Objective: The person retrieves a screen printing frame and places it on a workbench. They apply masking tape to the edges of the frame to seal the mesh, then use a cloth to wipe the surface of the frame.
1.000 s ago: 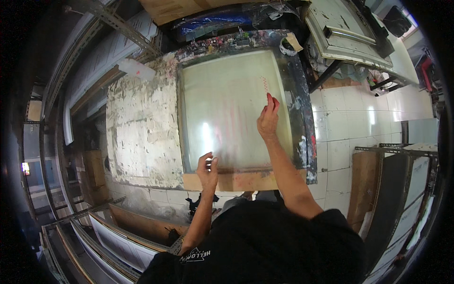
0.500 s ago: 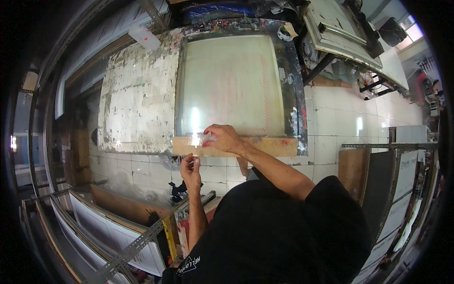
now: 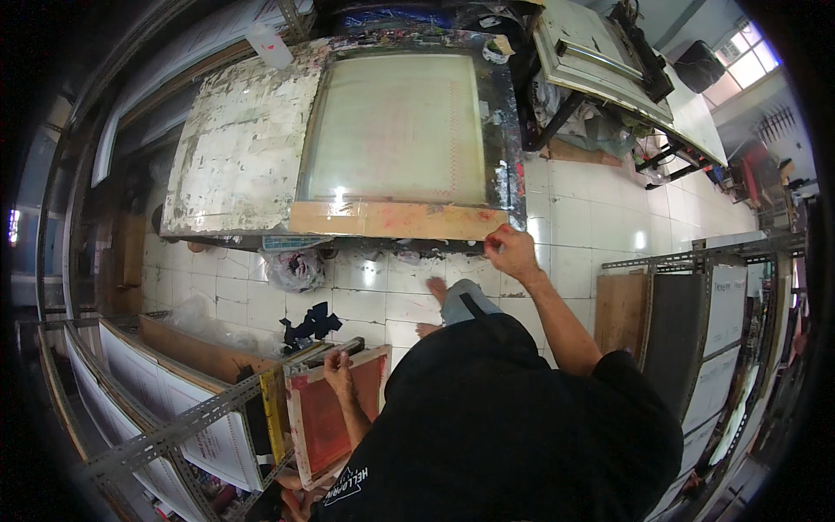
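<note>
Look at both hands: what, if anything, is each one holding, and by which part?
Left hand grips the red-meshed screen frame by its top edge. Right hand grips the near right corner of the large screen frame.

The screen frame (image 3: 396, 130) on the bench (image 3: 235, 161) has pale greenish-cream mesh with faint red dotted lines, and its tan front edge is smeared with red. The bench is flaking white over grey. The smaller frame (image 3: 330, 413) is red-pink with a light wooden border. The floor (image 3: 600, 209) is white tile; the shirt (image 3: 513, 435) is black.
</note>
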The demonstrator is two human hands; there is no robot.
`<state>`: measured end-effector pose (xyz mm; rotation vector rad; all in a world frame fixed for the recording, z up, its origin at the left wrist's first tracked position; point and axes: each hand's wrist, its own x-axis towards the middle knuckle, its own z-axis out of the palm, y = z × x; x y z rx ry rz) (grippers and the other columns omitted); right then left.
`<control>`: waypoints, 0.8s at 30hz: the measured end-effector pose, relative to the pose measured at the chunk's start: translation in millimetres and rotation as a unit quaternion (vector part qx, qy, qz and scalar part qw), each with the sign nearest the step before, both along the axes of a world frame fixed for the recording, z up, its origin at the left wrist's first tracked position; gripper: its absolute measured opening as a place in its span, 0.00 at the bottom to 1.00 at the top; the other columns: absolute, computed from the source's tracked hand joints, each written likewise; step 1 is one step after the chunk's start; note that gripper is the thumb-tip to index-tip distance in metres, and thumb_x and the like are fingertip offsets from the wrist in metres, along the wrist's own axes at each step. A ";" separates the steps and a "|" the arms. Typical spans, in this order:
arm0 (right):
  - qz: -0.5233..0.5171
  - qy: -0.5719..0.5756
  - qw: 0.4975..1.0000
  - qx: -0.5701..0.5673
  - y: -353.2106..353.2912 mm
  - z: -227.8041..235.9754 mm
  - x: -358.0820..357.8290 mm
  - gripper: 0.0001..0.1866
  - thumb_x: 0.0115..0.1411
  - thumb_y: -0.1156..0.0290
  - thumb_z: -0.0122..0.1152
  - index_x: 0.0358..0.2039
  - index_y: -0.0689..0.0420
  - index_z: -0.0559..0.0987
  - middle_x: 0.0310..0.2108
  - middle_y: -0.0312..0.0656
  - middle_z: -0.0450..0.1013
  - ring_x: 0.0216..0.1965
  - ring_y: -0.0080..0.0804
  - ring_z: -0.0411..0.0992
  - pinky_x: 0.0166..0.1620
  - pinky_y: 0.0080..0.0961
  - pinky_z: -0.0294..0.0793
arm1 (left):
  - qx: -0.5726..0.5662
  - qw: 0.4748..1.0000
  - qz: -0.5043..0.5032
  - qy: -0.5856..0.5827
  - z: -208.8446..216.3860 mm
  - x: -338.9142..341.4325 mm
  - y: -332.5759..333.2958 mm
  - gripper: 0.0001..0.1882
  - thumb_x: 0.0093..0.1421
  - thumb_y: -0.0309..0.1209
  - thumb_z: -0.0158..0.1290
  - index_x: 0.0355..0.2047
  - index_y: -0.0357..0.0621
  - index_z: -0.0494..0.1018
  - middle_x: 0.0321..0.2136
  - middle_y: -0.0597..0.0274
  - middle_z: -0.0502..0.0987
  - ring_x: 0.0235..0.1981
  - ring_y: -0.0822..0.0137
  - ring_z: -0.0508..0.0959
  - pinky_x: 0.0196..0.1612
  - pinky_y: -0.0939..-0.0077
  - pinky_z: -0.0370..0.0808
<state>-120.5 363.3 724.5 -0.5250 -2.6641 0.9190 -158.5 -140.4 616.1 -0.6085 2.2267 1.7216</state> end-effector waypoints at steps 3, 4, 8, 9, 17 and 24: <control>-0.147 0.057 0.987 0.019 30.7 -17.6 21.1 0.13 0.48 0.66 0.67 0.33 0.57 0.81 0.29 0.45 0.76 0.31 0.42 0.76 0.34 0.34 0.75 | 0.029 0.999 0.041 0.017 -7.0 13.3 0.1 0.18 0.57 0.33 0.62 0.43 0.34 0.72 0.31 0.59 0.75 0.29 0.70 0.75 0.31 0.77 0.73; -0.202 0.081 0.976 0.028 40.8 -26.9 22.7 0.14 0.48 0.65 0.68 0.35 0.58 0.81 0.29 0.45 0.76 0.30 0.40 0.76 0.33 0.33 0.75 | 0.026 0.998 0.032 0.036 -9.6 14.0 0.1 0.18 0.57 0.33 0.61 0.43 0.34 0.72 0.31 0.59 0.75 0.29 0.70 0.76 0.30 0.78 0.73; -0.373 0.145 0.906 -0.139 103.4 -73.7 0.6 0.22 0.50 0.59 0.71 0.40 0.61 0.79 0.29 0.41 0.76 0.31 0.31 0.74 0.29 0.29 0.73 | 0.003 1.000 0.008 0.014 -9.6 3.7 14.4 0.19 0.57 0.34 0.61 0.44 0.35 0.72 0.32 0.59 0.76 0.28 0.70 0.76 0.28 0.80 0.73; -0.393 0.159 0.882 -0.204 127.3 -90.7 -8.6 0.23 0.51 0.58 0.71 0.41 0.61 0.79 0.29 0.39 0.75 0.31 0.28 0.74 0.28 0.28 0.73 | -0.007 1.000 -0.001 0.010 -7.9 -1.8 25.6 0.19 0.57 0.35 0.61 0.44 0.35 0.72 0.31 0.59 0.76 0.28 0.70 0.76 0.28 0.80 0.73; -0.416 0.130 0.705 -0.560 227.4 -125.4 -96.4 0.16 0.52 0.62 0.71 0.36 0.58 0.78 0.24 0.33 0.73 0.23 0.22 0.68 0.25 0.21 0.66 | -0.012 0.996 -0.044 0.076 41.0 -51.2 166.6 0.21 0.59 0.34 0.60 0.47 0.33 0.70 0.36 0.59 0.75 0.31 0.71 0.74 0.32 0.79 0.72; -0.264 0.253 0.650 -0.666 239.3 -124.0 -95.9 0.06 0.60 0.73 0.63 0.37 0.59 0.79 0.27 0.31 0.76 0.23 0.16 0.67 0.24 0.16 0.63 | -0.035 0.974 -0.064 0.217 68.8 -128.6 324.1 0.25 0.60 0.36 0.58 0.51 0.32 0.67 0.39 0.59 0.72 0.36 0.71 0.71 0.38 0.78 0.71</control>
